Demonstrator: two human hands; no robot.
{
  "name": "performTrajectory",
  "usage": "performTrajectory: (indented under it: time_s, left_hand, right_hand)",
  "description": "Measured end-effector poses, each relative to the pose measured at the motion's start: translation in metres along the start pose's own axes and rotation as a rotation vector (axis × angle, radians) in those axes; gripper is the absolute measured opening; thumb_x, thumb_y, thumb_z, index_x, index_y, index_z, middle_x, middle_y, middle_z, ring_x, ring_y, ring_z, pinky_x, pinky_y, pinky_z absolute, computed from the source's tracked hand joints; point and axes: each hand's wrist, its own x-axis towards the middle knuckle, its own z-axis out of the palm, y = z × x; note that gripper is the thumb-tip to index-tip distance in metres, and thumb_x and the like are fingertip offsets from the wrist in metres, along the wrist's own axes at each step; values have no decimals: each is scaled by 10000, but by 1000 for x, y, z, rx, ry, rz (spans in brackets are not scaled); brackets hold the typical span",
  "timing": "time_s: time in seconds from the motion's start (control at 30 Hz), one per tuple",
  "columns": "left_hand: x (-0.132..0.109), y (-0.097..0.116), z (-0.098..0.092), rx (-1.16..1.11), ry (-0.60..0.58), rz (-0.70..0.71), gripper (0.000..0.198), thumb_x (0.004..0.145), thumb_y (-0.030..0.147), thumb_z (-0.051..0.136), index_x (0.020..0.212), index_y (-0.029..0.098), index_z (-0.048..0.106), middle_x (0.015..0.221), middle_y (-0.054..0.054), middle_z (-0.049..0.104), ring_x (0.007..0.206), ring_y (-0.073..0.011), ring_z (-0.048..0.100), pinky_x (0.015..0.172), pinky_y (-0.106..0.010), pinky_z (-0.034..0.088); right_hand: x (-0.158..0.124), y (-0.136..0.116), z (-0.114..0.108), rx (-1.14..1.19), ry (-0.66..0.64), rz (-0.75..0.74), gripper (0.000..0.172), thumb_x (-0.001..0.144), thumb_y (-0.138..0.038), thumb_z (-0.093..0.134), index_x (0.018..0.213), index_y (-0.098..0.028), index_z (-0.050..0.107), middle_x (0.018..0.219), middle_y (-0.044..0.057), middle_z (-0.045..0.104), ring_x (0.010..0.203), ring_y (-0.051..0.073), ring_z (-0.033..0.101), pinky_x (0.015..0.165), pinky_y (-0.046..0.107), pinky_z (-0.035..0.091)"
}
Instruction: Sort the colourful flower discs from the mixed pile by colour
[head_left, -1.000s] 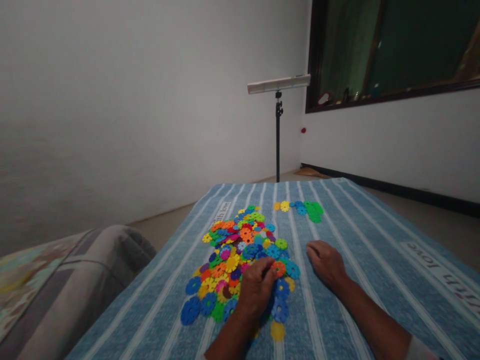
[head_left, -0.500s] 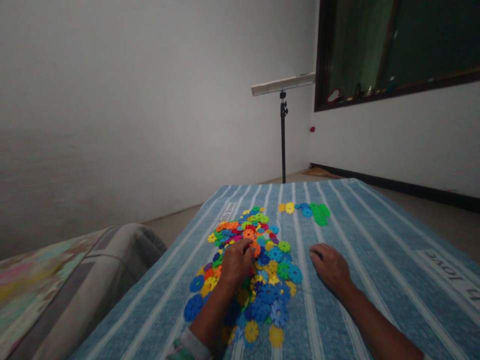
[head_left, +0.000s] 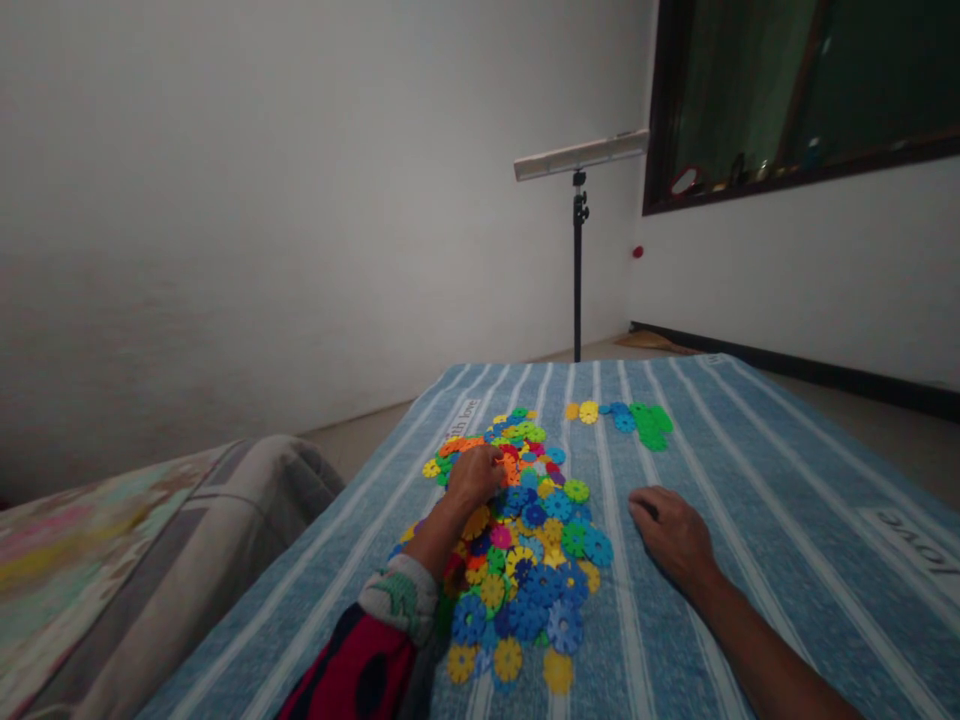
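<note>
My left hand (head_left: 478,476) reaches over the far part of a pile of colourful plastic flower-shaped discs (head_left: 536,590). Its fingers are bent together beside orange discs (head_left: 511,466); what they pinch, if anything, is hidden. To the right of the pile, my right hand (head_left: 673,530) rests on the striped cloth with its fingers curled in. I cannot see inside that hand. Beyond it lies a small separate group of discs: a yellow disc (head_left: 589,412), a blue disc (head_left: 624,420) and several green discs (head_left: 652,425).
A blue and white striped cloth (head_left: 735,480) covers the table. On the left stands something draped in a grey and flowered cover (head_left: 247,510). Behind the table, a black stand (head_left: 577,280) holds a long white panel (head_left: 577,157) near the wall corner. A dark-framed window (head_left: 795,100) is at upper right.
My left hand has moved forward across the pile, uncovering discs nearer to me and showing more sleeve. My right hand stays at the same place on the cloth. The view has shifted slightly.
</note>
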Motion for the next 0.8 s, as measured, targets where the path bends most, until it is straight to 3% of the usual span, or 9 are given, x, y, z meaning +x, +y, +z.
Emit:
performTrajectory:
  time_s: [0.27, 0.37, 0.5, 0.7, 0.8]
  left_hand:
    - [4, -2, 0, 60, -82, 68, 260, 649, 232, 618, 886, 225, 725, 828, -46, 720, 840, -235, 657, 683, -275, 438]
    - [5, 0, 0, 46, -91, 58, 318, 619, 213, 638, 923, 231, 731, 861, -58, 728, 875, -256, 658, 707, -295, 450]
    - [10, 3, -1, -12, -99, 25, 320, 534, 153, 672, 837, 234, 738, 794, -39, 718, 889, -264, 651, 718, -297, 446]
    - [23, -11, 6, -228, -136, -30, 140, 454, 146, 703, 559, 184, 619, 516, 44, 545, 610, -162, 565, 565, -246, 392]
    - [26, -20, 9, -366, -148, -59, 157, 471, 150, 678, 499, 174, 526, 462, 67, 457, 509, -108, 466, 501, -224, 345]
  right_hand:
    - [-1, 1, 0, -5, -4, 9, 288, 842, -323, 425, 803, -214, 690, 896, 41, 699, 847, 198, 617, 767, 308, 442]
    - [-1, 0, -1, 2, 4, 9, 297, 841, -328, 422, 798, -214, 692, 887, 43, 701, 842, 200, 619, 764, 311, 446]
    - [-1, 0, -1, 18, 8, 13, 300, 838, -331, 422, 802, -217, 697, 899, 43, 707, 854, 205, 623, 779, 319, 451]
    - [-1, 0, -2, 32, 19, 15, 303, 832, -338, 422, 798, -216, 697, 894, 42, 711, 866, 207, 628, 784, 320, 457]
    - [-1, 1, -2, 30, 13, 17, 304, 832, -344, 424, 793, -221, 699, 907, 39, 711, 856, 201, 630, 774, 314, 458]
